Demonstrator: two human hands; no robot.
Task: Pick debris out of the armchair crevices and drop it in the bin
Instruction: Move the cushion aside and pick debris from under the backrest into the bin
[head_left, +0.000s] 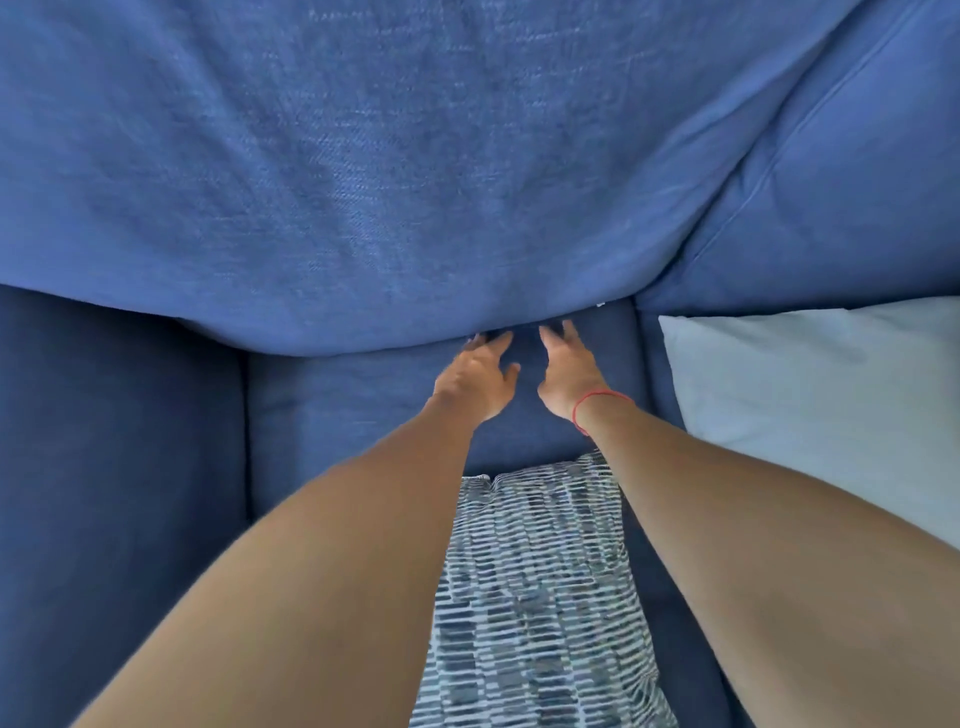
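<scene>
I look down into a blue armchair. Its big back cushion (415, 182) bulges over the dark blue seat cushion (337, 405). My left hand (475, 382) and my right hand (566, 371) lie side by side on the seat, fingers spread, fingertips at the crevice where back cushion meets seat. Neither hand holds anything. A small white speck (601, 304) shows at the crevice, to the right of my right hand. A red string circles my right wrist. No bin is in view.
The left armrest (114, 441) rises beside the seat. A second blue cushion (831, 182) fills the upper right, with a pale blue pillow (831, 405) below it. My patterned blue-and-white clothing (535, 597) hangs between my forearms.
</scene>
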